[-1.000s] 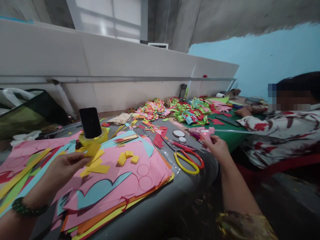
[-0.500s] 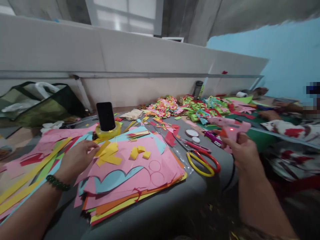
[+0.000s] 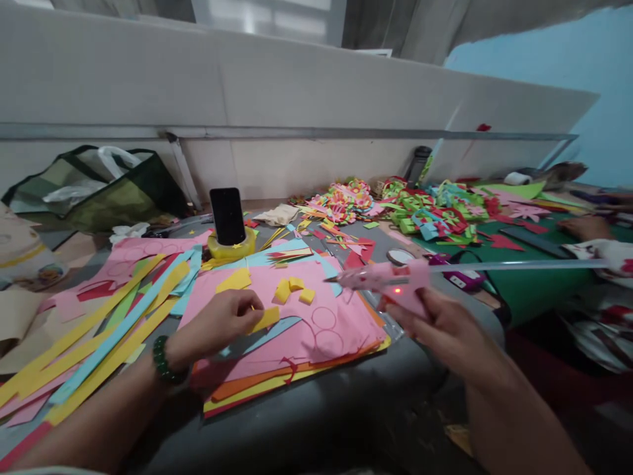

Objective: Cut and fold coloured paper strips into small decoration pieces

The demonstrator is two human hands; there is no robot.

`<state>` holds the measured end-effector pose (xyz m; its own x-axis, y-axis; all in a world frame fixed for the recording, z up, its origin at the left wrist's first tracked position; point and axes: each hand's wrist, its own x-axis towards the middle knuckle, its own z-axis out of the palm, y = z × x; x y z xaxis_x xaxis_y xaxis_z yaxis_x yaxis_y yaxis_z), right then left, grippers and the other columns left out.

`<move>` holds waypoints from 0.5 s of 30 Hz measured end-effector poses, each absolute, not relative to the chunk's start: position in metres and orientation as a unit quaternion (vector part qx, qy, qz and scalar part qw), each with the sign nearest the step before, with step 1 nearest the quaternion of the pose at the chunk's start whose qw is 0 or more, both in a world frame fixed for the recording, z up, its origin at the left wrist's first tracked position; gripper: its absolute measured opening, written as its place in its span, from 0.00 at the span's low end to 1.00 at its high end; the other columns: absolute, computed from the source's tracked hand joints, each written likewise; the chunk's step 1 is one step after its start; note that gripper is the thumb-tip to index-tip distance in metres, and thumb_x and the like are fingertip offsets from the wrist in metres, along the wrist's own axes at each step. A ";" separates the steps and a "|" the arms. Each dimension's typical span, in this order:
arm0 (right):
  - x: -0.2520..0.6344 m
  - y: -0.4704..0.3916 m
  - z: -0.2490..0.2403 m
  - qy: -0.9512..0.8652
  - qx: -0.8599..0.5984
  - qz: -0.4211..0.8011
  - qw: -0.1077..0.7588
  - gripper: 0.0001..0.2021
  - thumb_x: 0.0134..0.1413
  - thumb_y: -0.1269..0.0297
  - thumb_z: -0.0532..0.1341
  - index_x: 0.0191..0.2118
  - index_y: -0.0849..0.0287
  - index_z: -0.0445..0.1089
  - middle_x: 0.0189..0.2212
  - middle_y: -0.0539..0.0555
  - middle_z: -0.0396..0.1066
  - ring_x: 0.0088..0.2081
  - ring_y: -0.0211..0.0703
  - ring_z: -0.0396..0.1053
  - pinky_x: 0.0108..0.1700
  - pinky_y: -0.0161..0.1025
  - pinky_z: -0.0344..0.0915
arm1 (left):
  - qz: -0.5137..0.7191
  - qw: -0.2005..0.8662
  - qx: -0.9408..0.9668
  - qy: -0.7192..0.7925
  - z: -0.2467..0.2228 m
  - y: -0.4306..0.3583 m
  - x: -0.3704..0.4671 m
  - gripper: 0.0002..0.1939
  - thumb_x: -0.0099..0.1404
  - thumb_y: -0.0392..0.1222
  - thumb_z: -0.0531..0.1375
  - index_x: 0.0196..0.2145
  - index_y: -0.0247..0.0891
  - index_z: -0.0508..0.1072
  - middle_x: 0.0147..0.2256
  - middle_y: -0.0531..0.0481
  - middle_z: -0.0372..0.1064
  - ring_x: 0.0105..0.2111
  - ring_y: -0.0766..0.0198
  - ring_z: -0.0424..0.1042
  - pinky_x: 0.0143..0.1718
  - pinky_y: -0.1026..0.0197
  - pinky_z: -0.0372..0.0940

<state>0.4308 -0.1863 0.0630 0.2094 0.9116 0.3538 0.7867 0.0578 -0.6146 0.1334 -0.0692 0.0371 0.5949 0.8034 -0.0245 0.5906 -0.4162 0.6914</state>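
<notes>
My left hand, with a green bead bracelet above the wrist, pinches a small yellow strip over a stack of pink sheets. My right hand grips a pink hot glue gun by its handle. The gun's red light glows, its nozzle points left, and a long clear glue stick sticks out behind. Small folded yellow pieces rest on the top sheet between my hands. Another flat yellow piece lies behind my left hand.
Long paper strips spread at the left. A phone stands in a yellow tape roll. Colourful paper pieces are heaped at the back. A purple device lies at the right, near another person's hand.
My left hand has picked up a yellow strip and moved right. The glue gun has come left over the pink sheets, its nozzle now toward the strip. The view has shifted.
</notes>
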 end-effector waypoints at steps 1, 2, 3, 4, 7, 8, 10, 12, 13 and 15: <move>0.421 -0.185 0.062 -0.662 -0.666 0.072 0.336 0.16 0.49 0.50 0.59 0.22 0.57 0.60 0.18 0.47 0.61 0.20 0.37 0.59 0.22 0.33 0.56 | 0.142 0.330 0.828 0.430 0.032 -0.069 0.136 0.12 0.57 0.45 0.52 0.27 0.37 0.71 0.22 0.53 0.65 0.22 0.65 0.62 0.22 0.65 0.53; 0.412 -0.183 0.060 -0.695 -0.651 0.068 0.299 0.15 0.52 0.51 0.57 0.23 0.57 0.60 0.19 0.47 0.62 0.21 0.37 0.59 0.23 0.33 0.56 | 0.132 0.322 0.829 0.438 0.028 -0.068 0.138 0.11 0.56 0.45 0.52 0.27 0.37 0.71 0.21 0.53 0.65 0.22 0.65 0.62 0.21 0.65 0.52; 0.405 -0.181 0.057 -0.721 -0.636 0.074 0.264 0.14 0.54 0.52 0.55 0.26 0.57 0.60 0.21 0.48 0.63 0.22 0.38 0.61 0.24 0.34 0.57 | 0.126 0.315 0.829 0.445 0.024 -0.067 0.138 0.10 0.55 0.44 0.53 0.28 0.37 0.71 0.21 0.53 0.65 0.22 0.65 0.62 0.21 0.65 0.51; 0.398 -0.178 0.055 -0.739 -0.625 0.083 0.238 0.12 0.56 0.53 0.54 0.29 0.57 0.61 0.23 0.50 0.66 0.24 0.39 0.63 0.26 0.34 0.58 | 0.121 0.310 0.829 0.449 0.021 -0.066 0.138 0.09 0.55 0.43 0.53 0.28 0.38 0.71 0.21 0.53 0.66 0.22 0.65 0.62 0.21 0.65 0.51; 0.383 -0.170 0.048 -0.770 -0.602 0.115 0.177 0.11 0.58 0.56 0.52 0.39 0.59 0.62 0.32 0.56 0.70 0.32 0.44 0.67 0.31 0.37 0.60 | 0.120 0.298 0.829 0.459 0.019 -0.065 0.137 0.07 0.54 0.42 0.53 0.28 0.38 0.69 0.23 0.52 0.67 0.22 0.65 0.63 0.22 0.64 0.51; 0.379 -0.167 0.047 -0.774 -0.599 0.119 0.165 0.12 0.59 0.56 0.52 0.41 0.59 0.61 0.34 0.57 0.71 0.33 0.45 0.68 0.32 0.37 0.60 | 0.118 0.295 0.829 0.461 0.020 -0.065 0.137 0.07 0.54 0.41 0.53 0.28 0.38 0.69 0.23 0.52 0.67 0.22 0.65 0.63 0.22 0.64 0.51; 0.373 -0.162 0.045 -0.774 -0.604 0.118 0.148 0.12 0.59 0.56 0.51 0.41 0.59 0.61 0.34 0.58 0.71 0.34 0.46 0.69 0.32 0.37 0.59 | 0.116 0.293 0.829 0.463 0.021 -0.066 0.137 0.06 0.54 0.41 0.53 0.28 0.38 0.69 0.23 0.52 0.67 0.23 0.64 0.64 0.22 0.64 0.51; 0.369 -0.157 0.044 -0.774 -0.606 0.116 0.141 0.12 0.59 0.56 0.51 0.40 0.59 0.61 0.34 0.57 0.71 0.34 0.47 0.69 0.32 0.36 0.59 | 0.115 0.294 0.830 0.460 0.022 -0.067 0.137 0.06 0.54 0.40 0.53 0.28 0.39 0.68 0.23 0.53 0.67 0.23 0.64 0.63 0.22 0.64 0.51; 0.368 -0.155 0.045 -0.777 -0.602 0.118 0.140 0.12 0.59 0.56 0.51 0.42 0.58 0.61 0.35 0.57 0.71 0.35 0.47 0.69 0.32 0.36 0.59 | 0.115 0.295 0.830 0.458 0.022 -0.067 0.137 0.06 0.54 0.40 0.53 0.28 0.39 0.68 0.23 0.53 0.66 0.22 0.65 0.63 0.22 0.64 0.50; 0.366 -0.152 0.045 -0.785 -0.591 0.121 0.139 0.12 0.59 0.57 0.51 0.44 0.58 0.60 0.38 0.57 0.71 0.38 0.47 0.70 0.33 0.36 0.59 | 0.116 0.295 0.831 0.457 0.021 -0.066 0.137 0.06 0.54 0.40 0.53 0.28 0.39 0.68 0.23 0.53 0.66 0.22 0.65 0.63 0.22 0.65 0.50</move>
